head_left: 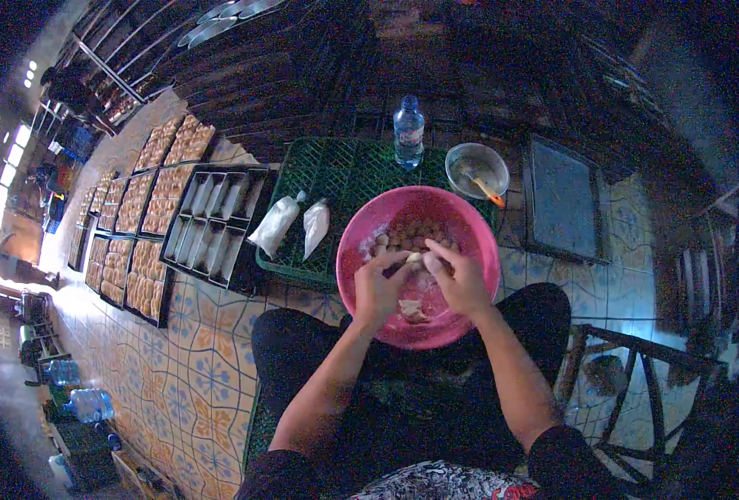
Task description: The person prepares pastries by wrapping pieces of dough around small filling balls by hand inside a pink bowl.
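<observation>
A pink plastic basin (461, 218) rests against my knees and holds several small dough balls (403, 237) and a pale lump of dough (412, 310). Over the basin, my left hand (378, 287) and my right hand (463, 279) meet and pinch a small pale piece of dough (415, 260) between their fingertips. Both hands curl around that piece.
The basin sits on a green plastic crate (328, 179) with two white filled bags (290, 225), a water bottle (408, 131) and a small metal bowl (476, 169) holding a brush. Dark baking trays (211, 225), some filled with pastries (148, 208), lie on the patterned tile floor at left. A flat dark tray (563, 198) lies right.
</observation>
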Demonstrator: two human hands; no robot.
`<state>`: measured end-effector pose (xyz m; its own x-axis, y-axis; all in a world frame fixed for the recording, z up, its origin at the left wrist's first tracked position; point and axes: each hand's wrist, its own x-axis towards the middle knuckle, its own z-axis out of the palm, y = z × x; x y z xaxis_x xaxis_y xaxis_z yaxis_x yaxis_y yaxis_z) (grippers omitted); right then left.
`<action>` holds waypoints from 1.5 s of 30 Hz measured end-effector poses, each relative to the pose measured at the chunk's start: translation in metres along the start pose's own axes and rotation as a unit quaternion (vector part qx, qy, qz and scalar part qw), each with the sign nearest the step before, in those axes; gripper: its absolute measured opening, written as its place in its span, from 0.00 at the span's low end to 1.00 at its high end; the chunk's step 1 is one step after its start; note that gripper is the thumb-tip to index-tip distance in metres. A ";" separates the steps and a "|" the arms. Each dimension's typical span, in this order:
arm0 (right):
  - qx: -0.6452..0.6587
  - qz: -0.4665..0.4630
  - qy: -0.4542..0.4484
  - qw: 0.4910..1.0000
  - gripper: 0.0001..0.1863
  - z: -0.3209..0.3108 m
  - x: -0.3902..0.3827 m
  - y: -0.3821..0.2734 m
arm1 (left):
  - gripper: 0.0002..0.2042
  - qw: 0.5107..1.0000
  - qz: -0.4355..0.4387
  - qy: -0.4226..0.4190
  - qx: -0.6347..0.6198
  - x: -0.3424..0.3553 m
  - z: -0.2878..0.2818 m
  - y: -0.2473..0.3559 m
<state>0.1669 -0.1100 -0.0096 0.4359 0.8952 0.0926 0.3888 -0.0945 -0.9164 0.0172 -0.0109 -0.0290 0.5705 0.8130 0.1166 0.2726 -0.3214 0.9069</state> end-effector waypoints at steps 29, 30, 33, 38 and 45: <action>0.060 0.028 -0.045 0.997 0.13 0.004 0.006 -0.003 | 0.13 0.905 -0.234 -0.036 -0.352 -0.005 0.016 -0.027; 0.100 0.062 -0.056 0.992 0.13 0.003 0.007 -0.004 | 0.13 0.906 -0.233 -0.036 -0.353 -0.004 0.016 -0.028; 0.075 0.037 -0.048 0.995 0.14 0.004 0.010 0.004 | 0.12 0.869 -0.256 -0.046 -0.421 0.000 0.015 -0.026; 0.241 0.174 -0.049 0.954 0.15 -0.003 0.007 -0.012 | 0.14 0.970 -0.066 -0.008 -0.233 0.000 0.015 -0.019; 0.189 0.165 0.007 0.968 0.13 0.014 0.008 0.034 | 0.17 0.991 -0.042 -0.031 -0.124 0.003 0.009 -0.009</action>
<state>0.1721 -0.0993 -0.0452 0.4969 0.8378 -0.2260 -0.0964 -0.2056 -0.9739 0.0237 -0.0097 -0.0407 0.6019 0.7983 0.0193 0.1266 -0.1192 0.9848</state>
